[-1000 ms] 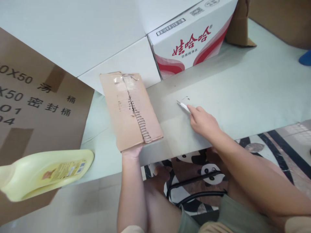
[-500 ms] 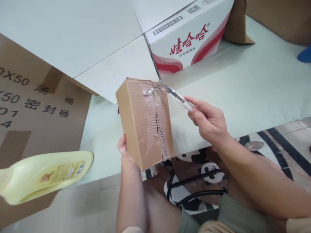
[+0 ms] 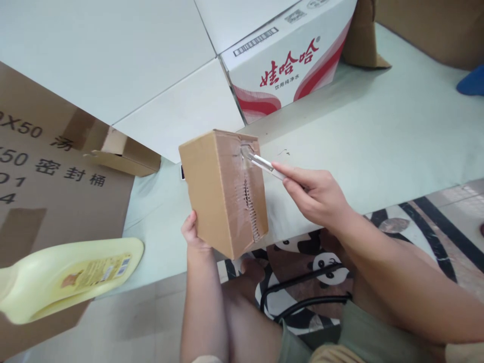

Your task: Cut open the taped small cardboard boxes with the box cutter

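Observation:
A brown cardboard box [image 3: 206, 186] is tilted up in front of me, its taped face turned to the right. Along that face runs a ragged, torn seam under clear tape. My left hand [image 3: 192, 233] is closed on the box's lower left side, with most of its fingers hidden behind it. In my right hand [image 3: 313, 194] is a white utility knife [image 3: 267, 167], pinched between thumb and fingers. The knife's tip touches the tape near the top of the seam.
A white water carton with red lettering [image 3: 287, 80] stands behind the box. At left are a large printed cardboard box [image 3: 22, 186] and a pale yellow bottle [image 3: 75, 277]. A blue object [image 3: 471, 83] lies far right on the pale green tablecloth [image 3: 378, 141].
The box has turned slightly, showing more of its left side, and its top sits lower. My right hand and the knife have moved left and a little down along the seam.

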The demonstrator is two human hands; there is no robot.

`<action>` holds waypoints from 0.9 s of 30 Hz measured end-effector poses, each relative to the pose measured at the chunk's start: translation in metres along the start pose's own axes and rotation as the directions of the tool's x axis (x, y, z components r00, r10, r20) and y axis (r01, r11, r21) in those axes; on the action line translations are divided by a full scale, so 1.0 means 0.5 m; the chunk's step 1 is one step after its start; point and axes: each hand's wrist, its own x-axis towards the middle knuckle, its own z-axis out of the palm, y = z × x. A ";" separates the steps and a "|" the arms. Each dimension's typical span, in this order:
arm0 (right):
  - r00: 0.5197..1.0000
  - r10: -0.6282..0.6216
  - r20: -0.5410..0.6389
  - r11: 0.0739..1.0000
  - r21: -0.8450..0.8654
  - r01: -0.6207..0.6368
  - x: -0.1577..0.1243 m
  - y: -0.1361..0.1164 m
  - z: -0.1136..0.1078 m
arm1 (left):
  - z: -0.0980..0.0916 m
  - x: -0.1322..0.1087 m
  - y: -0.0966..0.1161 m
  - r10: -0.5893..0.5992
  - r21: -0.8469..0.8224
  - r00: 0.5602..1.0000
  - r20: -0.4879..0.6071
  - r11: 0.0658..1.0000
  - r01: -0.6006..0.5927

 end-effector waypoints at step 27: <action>0.998 0.041 0.039 0.991 -0.128 -0.036 -0.037 -0.025 0.077 | 0.081 -0.001 -0.052 0.110 -0.040 0.981 -0.161 0.992 -0.118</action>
